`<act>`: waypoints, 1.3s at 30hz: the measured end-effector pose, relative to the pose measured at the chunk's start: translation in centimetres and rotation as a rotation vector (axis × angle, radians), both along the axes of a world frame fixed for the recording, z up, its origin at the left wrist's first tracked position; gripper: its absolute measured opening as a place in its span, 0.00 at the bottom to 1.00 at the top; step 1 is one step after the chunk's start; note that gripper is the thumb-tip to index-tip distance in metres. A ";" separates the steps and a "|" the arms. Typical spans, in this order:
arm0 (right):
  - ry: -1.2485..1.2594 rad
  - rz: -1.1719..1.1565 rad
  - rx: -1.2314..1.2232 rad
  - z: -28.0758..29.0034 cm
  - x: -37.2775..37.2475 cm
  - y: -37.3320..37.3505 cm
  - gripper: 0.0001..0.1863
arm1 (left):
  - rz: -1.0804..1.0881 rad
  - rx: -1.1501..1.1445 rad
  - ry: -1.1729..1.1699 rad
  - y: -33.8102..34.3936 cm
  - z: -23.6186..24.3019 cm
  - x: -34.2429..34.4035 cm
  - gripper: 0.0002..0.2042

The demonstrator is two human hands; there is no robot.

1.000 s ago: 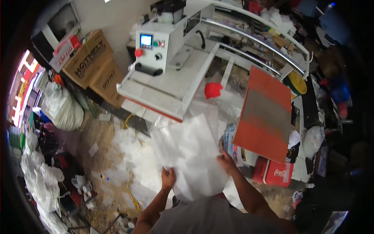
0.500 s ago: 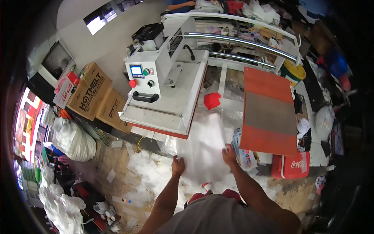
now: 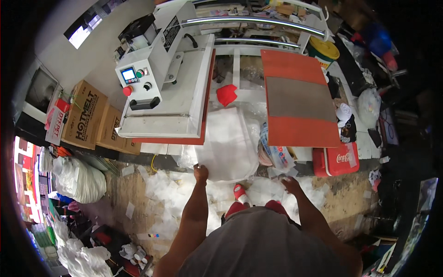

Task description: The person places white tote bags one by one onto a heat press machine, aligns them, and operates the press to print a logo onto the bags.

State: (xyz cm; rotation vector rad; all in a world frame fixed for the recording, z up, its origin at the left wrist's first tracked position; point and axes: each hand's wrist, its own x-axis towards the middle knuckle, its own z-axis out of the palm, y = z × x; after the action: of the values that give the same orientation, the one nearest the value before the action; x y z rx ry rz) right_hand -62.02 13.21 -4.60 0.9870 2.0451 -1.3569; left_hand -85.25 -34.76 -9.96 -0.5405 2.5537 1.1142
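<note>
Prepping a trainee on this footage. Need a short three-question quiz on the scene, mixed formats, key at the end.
1. True or false: the left hand is at the edge of the white sheet, while the right hand is off it.

2. Multiple choice: what colour is the middle band on the orange board?
A) blue
B) grey-brown
C) white

3. Fill the gap: in the picture, the small red piece lies to the ____ of the orange board.

Key:
1. True
2. B
3. left
</note>
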 end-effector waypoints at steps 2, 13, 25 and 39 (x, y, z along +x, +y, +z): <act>-0.137 -0.090 0.224 -1.6 5.2 3.0 0.43 | -0.160 -0.269 0.056 -0.8 0.5 0.0 0.28; -0.243 -0.229 0.067 -3.2 21.4 7.5 0.21 | -0.812 0.605 0.982 11.1 50.5 13.2 0.03; -0.023 -0.188 -0.047 -6.1 31.8 4.9 0.15 | -0.497 2.160 0.470 19.8 66.9 41.8 0.12; -0.377 -0.189 -0.024 -12.1 39.7 4.9 0.17 | -1.263 0.708 1.728 14.6 60.8 35.7 0.13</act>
State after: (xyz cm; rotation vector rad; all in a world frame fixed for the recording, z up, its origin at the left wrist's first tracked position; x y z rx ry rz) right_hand -22.33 18.12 -16.71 1.3388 1.6850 -1.1735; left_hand -49.55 -20.19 50.80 2.6796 1.8563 1.8600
